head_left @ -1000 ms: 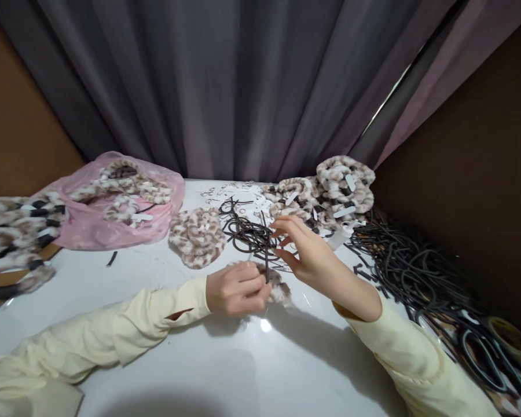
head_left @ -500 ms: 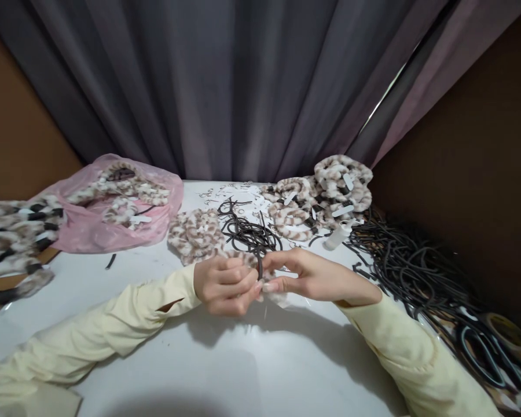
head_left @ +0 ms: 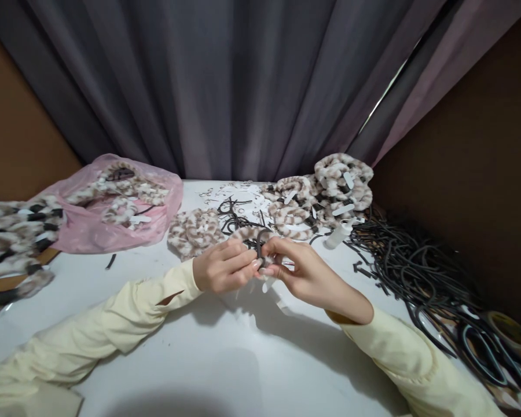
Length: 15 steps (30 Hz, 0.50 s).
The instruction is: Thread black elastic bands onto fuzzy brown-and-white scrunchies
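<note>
Both hands meet over the middle of the white table. My left hand (head_left: 227,266) is closed, its fingers gripping a plush spotted band (head_left: 247,233) and a black cord (head_left: 259,244). From the right, my right hand (head_left: 301,269) pinches at the same cord, thumb and forefinger near the left fingertips. The cord stands up in a small bend between the hands. A white tag (head_left: 268,284) hangs just below the fingers. Fingers cover most of the band and the cord's ends. Behind the left hand lies a heap of spotted plush pieces (head_left: 195,231).
A pink plastic bag (head_left: 156,229) with plush bands stands at left. More tagged plush bands (head_left: 342,179) are piled at back right, near a small white bottle (head_left: 338,233). Many black cords (head_left: 408,260) lie along the right edge, with scissors (head_left: 481,353) beside a tape roll (head_left: 507,329).
Both hands have risen slightly away from me with the band and cord. The cord between them now bends over in a clearer loop, and the tag shows below.
</note>
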Each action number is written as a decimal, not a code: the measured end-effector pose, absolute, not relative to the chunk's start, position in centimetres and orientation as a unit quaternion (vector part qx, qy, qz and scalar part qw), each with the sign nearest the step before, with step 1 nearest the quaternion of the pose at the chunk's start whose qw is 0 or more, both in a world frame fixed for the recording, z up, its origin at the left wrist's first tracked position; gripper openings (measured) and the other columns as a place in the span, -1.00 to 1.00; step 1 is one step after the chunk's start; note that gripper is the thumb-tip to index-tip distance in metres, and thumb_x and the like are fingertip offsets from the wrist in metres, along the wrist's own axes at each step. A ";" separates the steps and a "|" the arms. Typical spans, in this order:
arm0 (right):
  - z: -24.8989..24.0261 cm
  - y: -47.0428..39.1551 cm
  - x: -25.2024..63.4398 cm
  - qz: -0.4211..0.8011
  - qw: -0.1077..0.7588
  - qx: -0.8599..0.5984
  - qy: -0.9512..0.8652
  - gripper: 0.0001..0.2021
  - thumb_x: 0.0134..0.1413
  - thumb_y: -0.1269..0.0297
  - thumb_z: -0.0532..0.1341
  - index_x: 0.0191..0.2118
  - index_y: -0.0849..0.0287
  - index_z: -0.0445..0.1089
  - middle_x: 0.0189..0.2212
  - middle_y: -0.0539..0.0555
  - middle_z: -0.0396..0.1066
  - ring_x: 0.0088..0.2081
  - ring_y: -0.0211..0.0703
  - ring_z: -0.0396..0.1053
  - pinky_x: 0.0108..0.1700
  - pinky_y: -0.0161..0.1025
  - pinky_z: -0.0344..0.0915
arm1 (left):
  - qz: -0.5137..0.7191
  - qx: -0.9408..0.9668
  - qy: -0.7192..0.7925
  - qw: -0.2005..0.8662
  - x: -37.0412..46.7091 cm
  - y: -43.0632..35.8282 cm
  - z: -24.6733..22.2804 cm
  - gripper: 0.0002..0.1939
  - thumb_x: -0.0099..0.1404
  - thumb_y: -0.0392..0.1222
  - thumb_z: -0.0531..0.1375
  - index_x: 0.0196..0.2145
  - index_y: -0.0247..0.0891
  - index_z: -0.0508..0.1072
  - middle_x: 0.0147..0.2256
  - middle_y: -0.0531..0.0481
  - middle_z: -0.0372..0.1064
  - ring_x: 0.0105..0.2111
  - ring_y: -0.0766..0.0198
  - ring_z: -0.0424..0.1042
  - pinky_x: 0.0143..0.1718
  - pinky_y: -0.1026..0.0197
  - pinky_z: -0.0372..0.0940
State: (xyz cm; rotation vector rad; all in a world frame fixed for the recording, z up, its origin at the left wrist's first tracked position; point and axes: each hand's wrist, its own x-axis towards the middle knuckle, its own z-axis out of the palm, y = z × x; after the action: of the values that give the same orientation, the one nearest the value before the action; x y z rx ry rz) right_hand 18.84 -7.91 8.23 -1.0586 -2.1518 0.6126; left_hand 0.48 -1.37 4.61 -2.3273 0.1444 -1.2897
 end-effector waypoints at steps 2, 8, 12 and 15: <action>8.1 -8.1 18.7 0.154 0.335 -0.400 -0.839 -0.91 0.03 0.52 0.07 -0.36 0.19 0.17 -0.44 0.03 0.29 -0.41 -0.24 0.19 -0.35 -0.31 0.13 | -0.476 -0.852 0.041 0.215 0.6 -1.2 4.4 -0.93 0.20 -0.33 0.16 -0.34 -0.33 0.29 -0.44 -0.10 0.42 -0.44 0.29 0.38 -0.39 0.18 0.38; 7.6 -8.2 18.4 0.053 0.360 -0.373 -0.854 -0.84 0.01 0.58 -0.01 -0.33 0.18 0.12 -0.44 0.07 0.27 -0.39 -0.18 0.19 -0.31 -0.25 0.15 | -0.491 -0.858 0.011 0.149 0.9 -1.6 4.6 -0.87 0.23 -0.37 0.11 -0.23 -0.39 0.25 -0.42 -0.17 0.38 -0.41 0.26 0.34 -0.41 0.17 0.37; 7.2 -8.0 18.2 0.037 0.361 -0.376 -0.853 -0.82 0.01 0.59 -0.02 -0.32 0.17 0.10 -0.44 0.08 0.27 -0.39 -0.16 0.19 -0.30 -0.22 0.15 | -0.500 -0.858 -0.034 0.114 1.2 -2.2 4.3 -0.82 0.22 -0.40 0.10 -0.19 -0.39 0.24 -0.40 -0.15 0.36 -0.39 0.24 0.33 -0.40 0.15 0.35; 7.0 -7.8 18.2 0.033 0.363 -0.376 -0.852 -0.82 0.00 0.60 -0.04 -0.32 0.17 0.11 -0.44 0.08 0.27 -0.39 -0.15 0.18 -0.31 -0.21 0.15 | -0.502 -0.853 -0.060 0.130 1.2 -2.3 4.0 -0.81 0.22 -0.39 0.09 -0.17 -0.41 0.26 -0.38 -0.17 0.37 -0.37 0.21 0.34 -0.39 0.12 0.34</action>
State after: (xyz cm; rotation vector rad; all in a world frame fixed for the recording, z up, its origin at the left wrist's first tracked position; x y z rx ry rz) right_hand 18.17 -7.82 7.05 -0.9675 -2.1933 0.0852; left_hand 1.24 -2.30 4.01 -2.4782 -0.1733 -1.4570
